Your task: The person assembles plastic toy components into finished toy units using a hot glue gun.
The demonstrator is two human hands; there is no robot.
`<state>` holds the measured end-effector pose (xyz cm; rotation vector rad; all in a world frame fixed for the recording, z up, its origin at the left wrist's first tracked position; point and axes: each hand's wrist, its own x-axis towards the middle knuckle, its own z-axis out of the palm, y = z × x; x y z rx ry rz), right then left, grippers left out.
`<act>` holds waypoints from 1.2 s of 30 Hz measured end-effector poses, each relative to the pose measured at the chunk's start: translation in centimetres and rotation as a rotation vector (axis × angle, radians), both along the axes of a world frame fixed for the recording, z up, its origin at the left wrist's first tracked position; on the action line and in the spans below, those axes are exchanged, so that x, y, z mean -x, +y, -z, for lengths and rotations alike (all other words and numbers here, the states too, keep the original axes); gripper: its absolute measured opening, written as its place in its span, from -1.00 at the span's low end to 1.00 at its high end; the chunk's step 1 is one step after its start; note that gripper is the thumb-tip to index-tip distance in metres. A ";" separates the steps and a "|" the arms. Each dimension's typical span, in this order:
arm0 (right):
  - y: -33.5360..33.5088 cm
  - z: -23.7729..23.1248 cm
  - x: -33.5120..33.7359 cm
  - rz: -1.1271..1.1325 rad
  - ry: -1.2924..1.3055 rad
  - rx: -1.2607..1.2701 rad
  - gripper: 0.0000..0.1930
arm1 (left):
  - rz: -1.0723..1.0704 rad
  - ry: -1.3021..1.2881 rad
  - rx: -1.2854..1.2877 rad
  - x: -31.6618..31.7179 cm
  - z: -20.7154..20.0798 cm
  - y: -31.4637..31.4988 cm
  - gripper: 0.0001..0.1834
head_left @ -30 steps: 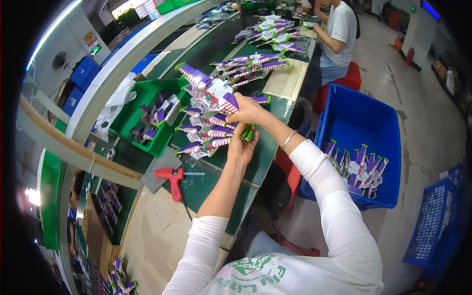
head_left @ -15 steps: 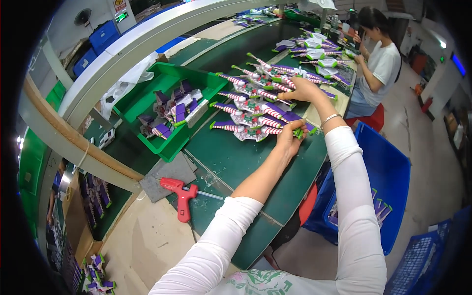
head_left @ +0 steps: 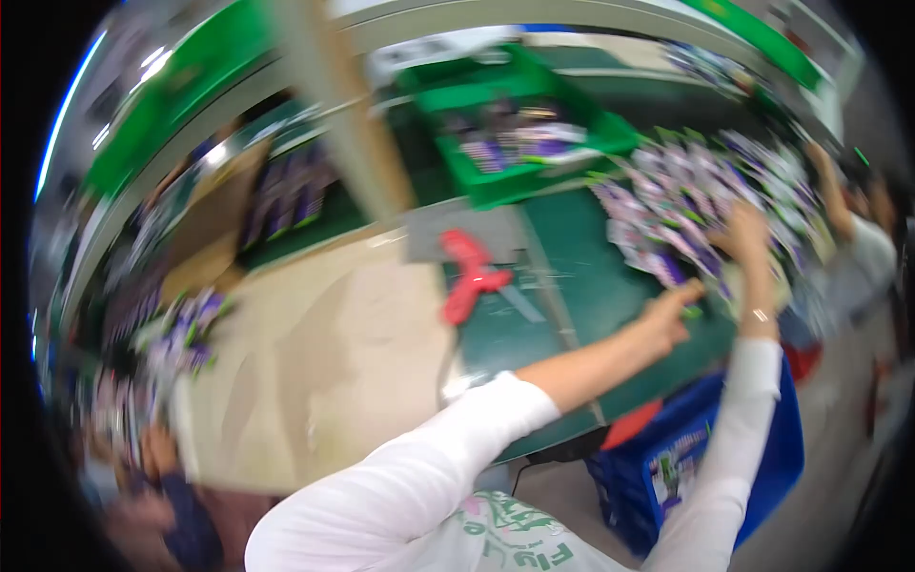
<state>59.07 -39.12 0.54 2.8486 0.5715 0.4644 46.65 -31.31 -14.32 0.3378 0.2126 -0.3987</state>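
Note:
Motion blurs the view. A row of toy winged packs (head_left: 667, 210), with purple-and-white parts, red-and-white striped wings and green tips, lies on the green worktable (head_left: 610, 357). My left hand (head_left: 667, 316) is at the near end of the row, with a finger stretched out beside a green wing tip. Over the row's right side, my right hand (head_left: 748, 234) rests on the wings with its fingers apart, their tips partly lost among the pieces. Neither hand shows a piece lifted off the table.
A red glue gun (head_left: 467, 276) lies on a grey board (head_left: 424, 238) to the left. Behind stands a green bin (head_left: 491, 195) of purple-and-white parts. A blue crate (head_left: 753, 458) stands below the table's right edge. Co-workers sit at the far right (head_left: 863, 253) and lower left (head_left: 157, 515).
The view has swung left, so the table and row now appear farther right. My left hand has come off the green tip it was gripping; my right hand stays over the wings.

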 end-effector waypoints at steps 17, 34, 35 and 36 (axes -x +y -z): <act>15.3 3.8 22.0 -0.767 0.125 -0.494 -0.64 | -0.633 0.223 -0.774 41.9 -6.4 29.6 -0.70; 57.9 -2.2 51.2 -1.375 0.411 -0.354 -0.62 | -2.181 0.952 -1.213 58.1 -1.8 58.1 0.04; 60.2 -2.3 52.2 -1.372 0.399 -0.321 -0.61 | -2.176 0.940 -1.215 58.3 -1.2 58.3 0.04; 62.7 -2.2 52.9 -1.370 0.385 -0.293 -0.61 | -2.173 0.926 -1.222 58.3 -1.0 58.5 0.03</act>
